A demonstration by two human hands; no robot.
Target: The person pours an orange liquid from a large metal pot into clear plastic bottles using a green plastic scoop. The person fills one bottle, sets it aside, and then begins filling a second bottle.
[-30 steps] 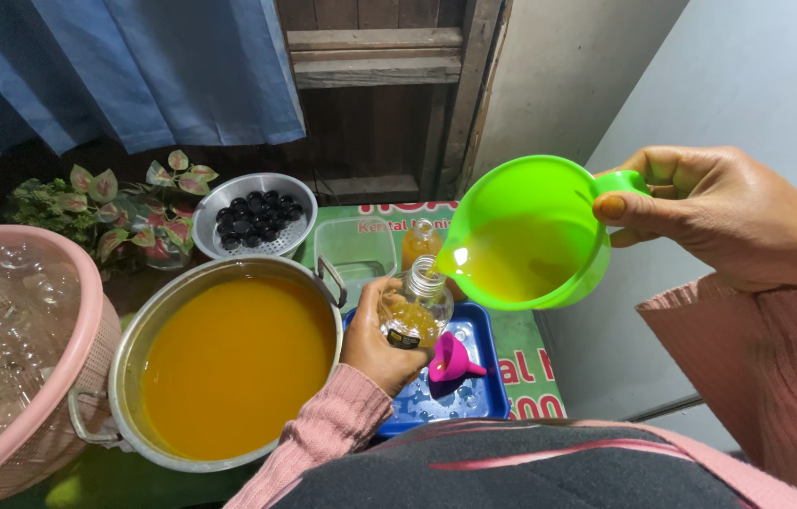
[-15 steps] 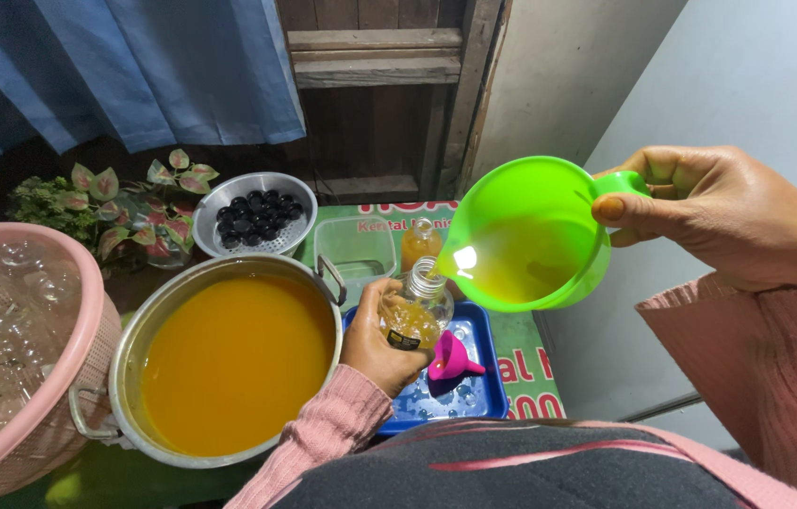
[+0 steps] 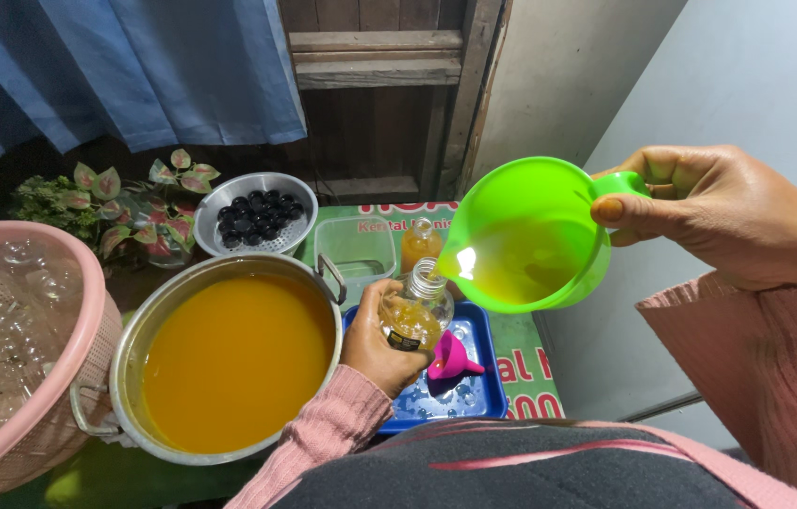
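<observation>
A person's right hand (image 3: 733, 215) grips the handle of a green jug (image 3: 528, 236), tilted so its spout hangs just over the mouth of a small clear bottle (image 3: 417, 309). The left hand (image 3: 381, 337) is wrapped around that bottle, holding it tilted above a blue tray (image 3: 483, 372) near the middle of the scene. Orange liquid sits in the jug and partly fills the bottle (whether any is flowing at the spout cannot be told). A pink funnel (image 3: 451, 357) lies on its side on the tray, just right of the bottle, among beads of water. To the left stands a big metal pot (image 3: 229, 363) filled with the same orange liquid, its rim close beside the left hand. Farther left, at the near edge, a pink basket (image 3: 49, 377) holds clear empty bottles. Beyond the pot, a metal bowl (image 3: 255, 215) carries black caps, with a leafy plant (image 3: 125, 203) to its left. A clear tub (image 3: 357, 247) sits far of the tray, and a second filled bottle (image 3: 421, 243) stands just right of the tub. Both wrists wear pink ribbed sleeves (image 3: 323, 435). A blue curtain (image 3: 125, 66) hangs at the far left.
</observation>
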